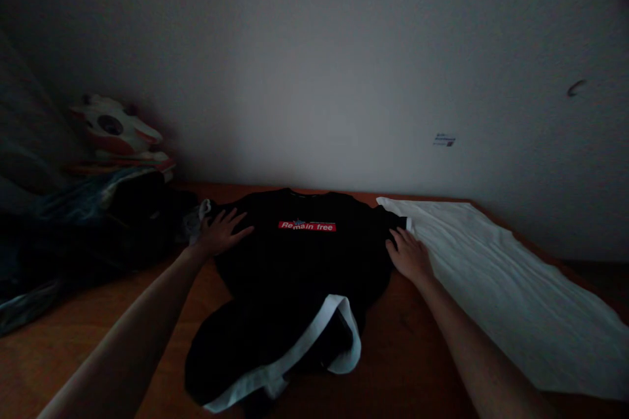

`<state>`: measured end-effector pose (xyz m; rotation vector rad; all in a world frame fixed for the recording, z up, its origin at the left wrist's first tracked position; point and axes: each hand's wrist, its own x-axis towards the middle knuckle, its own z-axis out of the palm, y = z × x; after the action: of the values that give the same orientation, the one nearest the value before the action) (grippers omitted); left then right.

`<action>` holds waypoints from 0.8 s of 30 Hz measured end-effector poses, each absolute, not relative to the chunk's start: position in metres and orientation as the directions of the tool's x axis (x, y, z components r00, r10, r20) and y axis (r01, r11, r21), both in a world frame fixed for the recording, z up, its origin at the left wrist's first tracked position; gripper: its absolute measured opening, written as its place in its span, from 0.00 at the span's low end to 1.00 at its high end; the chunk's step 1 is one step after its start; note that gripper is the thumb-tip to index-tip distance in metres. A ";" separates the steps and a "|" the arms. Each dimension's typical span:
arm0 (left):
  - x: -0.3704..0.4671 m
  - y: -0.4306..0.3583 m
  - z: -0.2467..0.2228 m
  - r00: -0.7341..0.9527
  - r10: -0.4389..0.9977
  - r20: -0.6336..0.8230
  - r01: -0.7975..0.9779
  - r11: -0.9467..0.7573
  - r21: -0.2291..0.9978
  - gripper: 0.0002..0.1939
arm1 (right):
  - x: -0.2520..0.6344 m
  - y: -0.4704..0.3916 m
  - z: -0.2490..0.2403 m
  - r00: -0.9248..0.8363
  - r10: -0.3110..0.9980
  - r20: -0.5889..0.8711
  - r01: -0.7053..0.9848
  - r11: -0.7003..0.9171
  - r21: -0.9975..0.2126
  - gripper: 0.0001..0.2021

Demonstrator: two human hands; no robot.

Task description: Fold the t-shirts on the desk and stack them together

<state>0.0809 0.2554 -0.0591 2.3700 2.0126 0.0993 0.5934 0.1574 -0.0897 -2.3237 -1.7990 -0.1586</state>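
A black T-shirt (304, 262) with a red "Remain free" print lies on the wooden table (407, 353), its collar toward the wall. Its upper part is spread out, while the lower part is bunched and twisted, with the white hem band (295, 347) folded over. My left hand (223, 232) rests with fingers spread on the sleeve at the left. On the opposite sleeve, near its white cuff, lies my right hand (407, 254), fingers apart. Neither hand grips the fabric.
A white cloth (491, 275) is laid along the table's right side. Dark clothes (128, 222) are heaped at the left, with a cow-like toy (115, 127) behind them. A plain wall (314, 78) rises at the back, bearing a small hook (576, 87) and a sticker (444, 140).
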 end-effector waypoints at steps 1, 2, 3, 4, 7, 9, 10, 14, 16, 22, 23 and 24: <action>0.075 0.259 -0.061 0.165 0.986 0.033 0.983 -0.167 0.071 0.38 | 0.595 0.157 -0.091 0.253 0.945 0.209 0.967 -0.237 -0.096 0.27; 0.068 0.262 -0.062 0.174 0.984 0.042 0.981 -0.177 0.079 0.38 | 0.595 0.156 -0.091 0.254 0.943 0.214 0.966 -0.237 -0.101 0.27; 0.062 0.265 -0.063 0.190 0.980 0.056 0.977 -0.195 0.090 0.37 | 0.596 0.156 -0.092 0.254 0.942 0.221 0.966 -0.236 -0.106 0.27; 0.055 0.268 -0.064 0.210 0.975 0.072 0.971 -0.217 0.100 0.37 | 0.596 0.156 -0.091 0.254 0.940 0.226 0.966 -0.235 -0.109 0.27; 0.039 0.274 -0.063 0.252 0.960 0.118 0.958 -0.265 0.113 0.37 | 0.595 0.155 -0.089 0.246 0.940 0.236 0.967 -0.223 -0.120 0.26; 0.036 0.276 -0.062 0.252 0.959 0.127 0.959 -0.265 0.098 0.37 | 0.595 0.154 -0.088 0.226 0.943 0.245 0.972 -0.201 -0.122 0.26; 0.037 0.277 -0.062 0.244 0.961 0.126 0.963 -0.255 0.082 0.36 | 0.594 0.154 -0.088 0.215 0.943 0.254 0.974 -0.189 -0.121 0.26; 0.051 0.272 -0.060 0.220 0.952 0.211 0.974 -0.226 0.002 0.32 | 0.590 0.154 -0.087 0.188 0.935 0.299 0.981 -0.162 -0.110 0.25; 0.060 0.265 -0.058 0.253 0.924 0.287 0.965 -0.261 -0.008 0.28 | 0.588 0.152 -0.085 0.193 0.916 0.351 0.980 -0.165 -0.109 0.23; 0.075 0.195 -0.031 0.437 0.824 0.360 0.828 -0.525 0.196 0.20 | 0.576 0.132 -0.067 0.085 0.811 0.579 0.995 -0.040 -0.089 0.15; 0.074 0.174 -0.025 0.381 0.832 0.404 0.814 -0.509 0.280 0.20 | 0.572 0.127 -0.065 0.056 0.802 0.594 0.996 -0.002 -0.091 0.14; 0.073 0.151 -0.021 0.325 0.853 0.409 0.794 -0.481 0.372 0.20 | 0.567 0.121 -0.063 0.030 0.795 0.606 0.995 0.035 -0.095 0.13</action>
<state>0.0728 0.1514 -0.0209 2.4711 1.5411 0.8636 0.5671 0.1214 -0.0631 -1.8067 -1.8121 -0.5156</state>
